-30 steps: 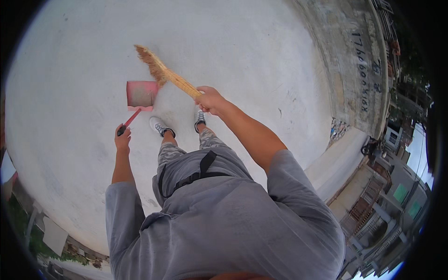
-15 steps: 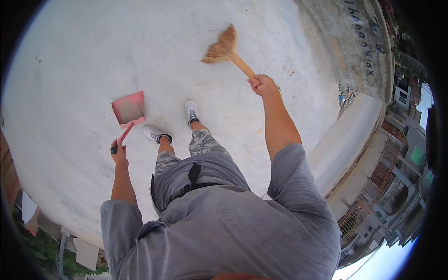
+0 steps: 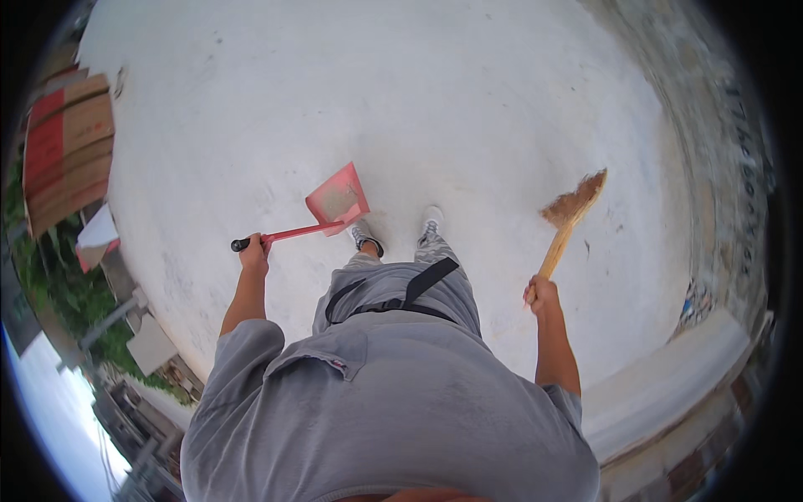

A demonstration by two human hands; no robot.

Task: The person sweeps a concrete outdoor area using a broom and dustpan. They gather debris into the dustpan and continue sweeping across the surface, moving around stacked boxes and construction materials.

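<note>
My left hand [image 3: 254, 253] is closed around the red handle of a long-handled dustpan, near its black end. The dustpan [image 3: 360, 194] is held out ahead of my left shoe, its pan holding what looks like greyish dirt. My right hand [image 3: 542, 292] grips the pale handle of a short straw broom [image 3: 572, 209]. The broom's brown bristles point up and away on my right, fanning toward the left. Whether its bristles touch the floor I cannot tell.
Pale concrete floor [image 3: 276, 100] spreads around my grey-and-white shoes [image 3: 432, 220]. A low grey wall with dark writing curves along the right, with small litter [image 3: 693, 303] by it. Red-and-brown cardboard [image 3: 71, 151] and green plants [image 3: 71, 289] line the left side.
My view has turned, bringing the cardboard into sight on the left. The dustpan has swung inward before my feet. The broom has moved to the right and nearer me, its bristles turned.
</note>
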